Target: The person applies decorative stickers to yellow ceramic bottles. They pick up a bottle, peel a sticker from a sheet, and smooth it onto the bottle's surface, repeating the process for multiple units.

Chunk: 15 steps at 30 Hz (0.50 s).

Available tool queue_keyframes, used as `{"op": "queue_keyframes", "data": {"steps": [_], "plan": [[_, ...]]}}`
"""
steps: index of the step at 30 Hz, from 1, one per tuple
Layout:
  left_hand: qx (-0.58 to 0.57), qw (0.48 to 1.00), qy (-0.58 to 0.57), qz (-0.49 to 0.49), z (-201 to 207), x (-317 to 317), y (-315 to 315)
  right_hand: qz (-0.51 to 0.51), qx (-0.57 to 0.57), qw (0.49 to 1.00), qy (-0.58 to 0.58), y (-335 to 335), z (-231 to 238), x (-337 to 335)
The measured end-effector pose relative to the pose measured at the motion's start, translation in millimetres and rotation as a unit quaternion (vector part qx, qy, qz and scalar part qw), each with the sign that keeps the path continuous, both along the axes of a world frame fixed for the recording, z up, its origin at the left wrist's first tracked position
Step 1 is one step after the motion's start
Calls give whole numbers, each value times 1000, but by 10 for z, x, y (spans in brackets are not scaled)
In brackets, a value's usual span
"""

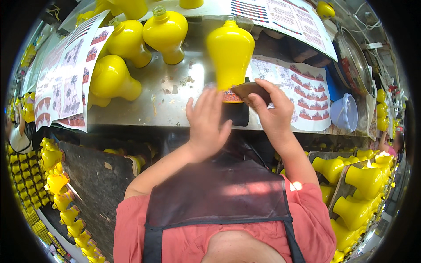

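In front of me a glossy yellow bottle (230, 52) stands upright on a dark block (237, 115) at the bench's near edge. A red patterned decal (232, 97) wraps the bottle's foot. My left hand (206, 116) is beside the foot on the left, fingers stretched out and slightly blurred. Between the thumb and fingers of my right hand (275, 107) is a thin brown scraper (252, 91), its edge against or close to the decal; exact contact I cannot tell.
Several yellow bottles (164, 37) stand or lie at the back left, beside hanging decal sheets (66, 79). More decal sheets (309, 94) and a pale blue bucket (344, 112) sit on the right. Racks of yellow bottles (357, 175) flank me below the metal bench (127, 116).
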State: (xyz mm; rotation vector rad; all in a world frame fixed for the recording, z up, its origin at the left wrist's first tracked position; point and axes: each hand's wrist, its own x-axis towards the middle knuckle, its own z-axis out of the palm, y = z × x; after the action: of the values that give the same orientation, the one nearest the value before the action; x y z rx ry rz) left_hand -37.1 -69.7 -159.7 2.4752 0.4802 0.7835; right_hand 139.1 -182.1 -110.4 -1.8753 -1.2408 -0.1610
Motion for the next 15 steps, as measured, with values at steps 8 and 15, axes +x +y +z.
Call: {"op": "queue_keyframes", "data": {"steps": [8, 15], "plan": [[-17, 1000, -15, -3, -39, 25, -16, -110, 34, 960, 256, 58, -320, 140], [-9, 1000, 12, -1, -18, 48, -8, 28, -55, 944, 325, -152, 69, -272]]}}
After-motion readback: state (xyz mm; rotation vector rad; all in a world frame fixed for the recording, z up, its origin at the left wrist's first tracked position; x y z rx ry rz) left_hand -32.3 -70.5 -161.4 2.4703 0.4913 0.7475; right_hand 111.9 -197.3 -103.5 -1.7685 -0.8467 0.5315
